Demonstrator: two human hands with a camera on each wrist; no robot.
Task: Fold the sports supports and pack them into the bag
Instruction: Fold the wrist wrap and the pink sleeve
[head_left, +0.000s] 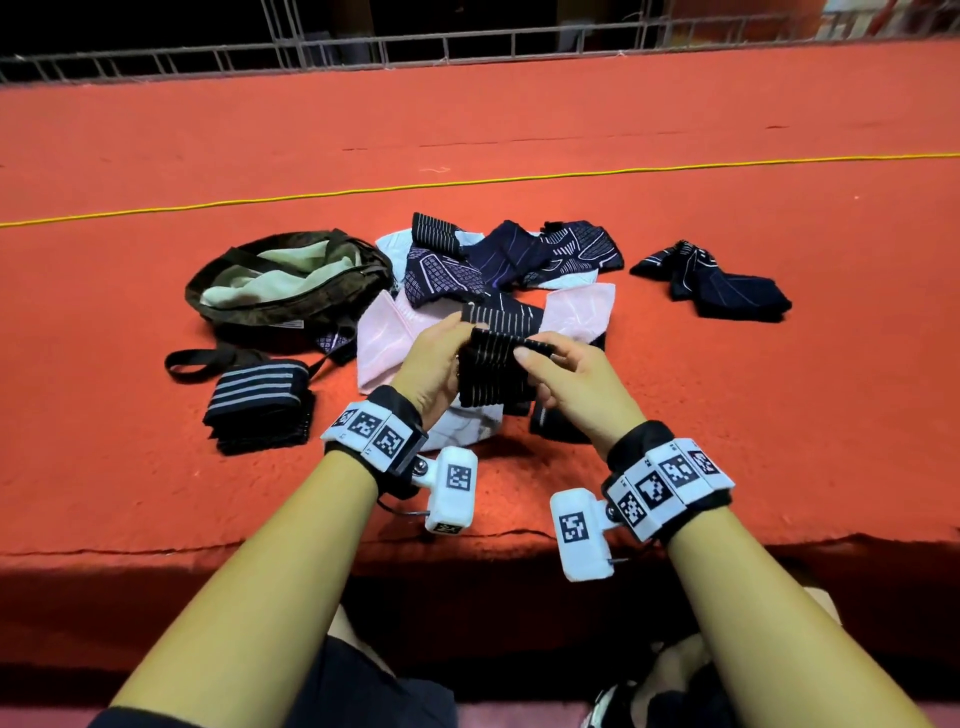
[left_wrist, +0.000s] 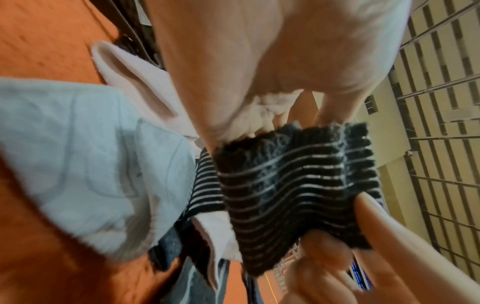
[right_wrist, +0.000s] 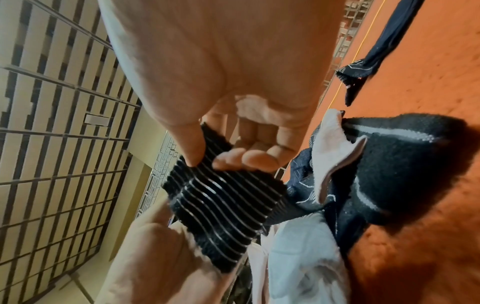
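Both hands hold one striped support (head_left: 493, 371).
The left hand (head_left: 434, 358) and right hand (head_left: 574, 376) pinch its ends above the pile (head_left: 467, 270); the bag (head_left: 280, 283) lies open at left.

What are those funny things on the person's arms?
Bare arms, no sleeves. Each wrist wears a black band ringed with white blocks printed with black-and-white square codes. A white camera box with its own code hangs under each wrist, with a thin dark wire.
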